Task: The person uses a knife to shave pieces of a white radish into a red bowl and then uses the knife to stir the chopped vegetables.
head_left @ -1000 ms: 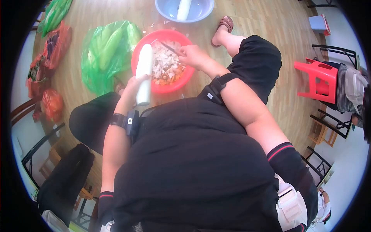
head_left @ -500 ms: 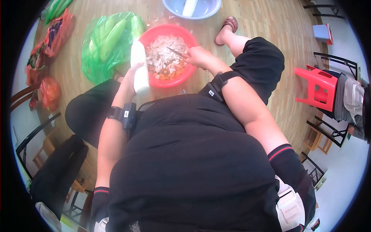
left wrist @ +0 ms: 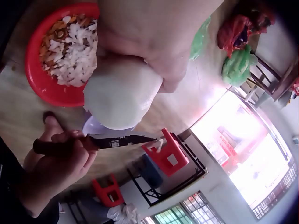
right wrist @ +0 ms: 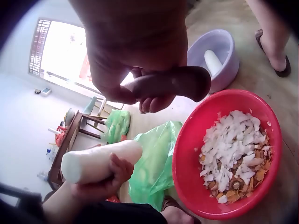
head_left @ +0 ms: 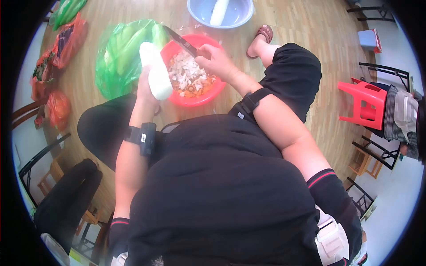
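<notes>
My left hand (head_left: 144, 93) grips a thick white peeled radish (head_left: 155, 73) beside the left rim of a red basin (head_left: 208, 98). White slices lie over orange pieces (right wrist: 238, 184) in the basin. My right hand (head_left: 217, 64) holds a dark-handled knife (head_left: 181, 41) above the basin's upper part, its blade pointing up and left, apart from the radish. The left wrist view shows the knife (left wrist: 117, 141) beyond the radish's cut end (left wrist: 119, 100). In the right wrist view, my fingers curl round the knife's handle (right wrist: 173, 83).
A green bag (head_left: 117, 62) of long green vegetables lies left of the basin. Beyond it stands a pale blue basin (head_left: 242, 21) holding another white radish (head_left: 218, 12). Red bags (head_left: 66, 44) lie far left; a red stool (head_left: 368, 102) stands at right.
The knife has risen from over the slices, its tip swinging up and left. The radish has moved slightly left and its lower end has tilted towards the right, still in my left hand.
</notes>
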Motion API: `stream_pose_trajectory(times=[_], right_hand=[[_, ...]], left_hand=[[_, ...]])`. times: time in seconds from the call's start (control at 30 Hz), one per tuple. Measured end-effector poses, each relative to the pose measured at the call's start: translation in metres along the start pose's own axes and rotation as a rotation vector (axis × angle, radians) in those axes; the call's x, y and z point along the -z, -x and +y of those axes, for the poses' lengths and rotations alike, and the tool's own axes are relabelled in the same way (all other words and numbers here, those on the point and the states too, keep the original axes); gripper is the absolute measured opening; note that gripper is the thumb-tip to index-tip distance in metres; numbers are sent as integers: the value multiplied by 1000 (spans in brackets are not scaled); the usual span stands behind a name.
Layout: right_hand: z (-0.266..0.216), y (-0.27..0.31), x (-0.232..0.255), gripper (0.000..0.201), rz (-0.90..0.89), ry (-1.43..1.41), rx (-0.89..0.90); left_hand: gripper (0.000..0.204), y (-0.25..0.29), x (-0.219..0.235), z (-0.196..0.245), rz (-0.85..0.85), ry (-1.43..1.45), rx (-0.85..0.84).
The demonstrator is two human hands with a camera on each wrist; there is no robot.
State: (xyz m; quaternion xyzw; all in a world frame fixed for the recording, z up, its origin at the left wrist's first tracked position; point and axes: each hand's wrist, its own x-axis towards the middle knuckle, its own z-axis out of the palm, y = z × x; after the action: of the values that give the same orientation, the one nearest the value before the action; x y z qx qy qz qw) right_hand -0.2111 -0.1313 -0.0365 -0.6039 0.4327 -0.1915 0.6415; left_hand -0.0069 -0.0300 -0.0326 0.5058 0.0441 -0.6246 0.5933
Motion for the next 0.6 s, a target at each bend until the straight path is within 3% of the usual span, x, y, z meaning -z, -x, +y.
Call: stream_pose_trajectory(times=[0.17,0.3,0.43,0.5,0.6], right_hand=[[-5,2,-1,31,-30,-90,-17],[-8,5,-1,32,-51,-151,-61],[1,-3,-10,36,17,42,111],[8,-7,-12,38,6,112,344],[4,-7,-14,35,-44,203,424]], left_hand=[[36,11,-8,-4,-159,-10,128],[40,15,-6,-7,-184,-194,86],[46,16,-1,-6,-322,-201,105],[46,14,-2,-7,-370,-195,112],[50,13,1,-6,-465,-78,107]])
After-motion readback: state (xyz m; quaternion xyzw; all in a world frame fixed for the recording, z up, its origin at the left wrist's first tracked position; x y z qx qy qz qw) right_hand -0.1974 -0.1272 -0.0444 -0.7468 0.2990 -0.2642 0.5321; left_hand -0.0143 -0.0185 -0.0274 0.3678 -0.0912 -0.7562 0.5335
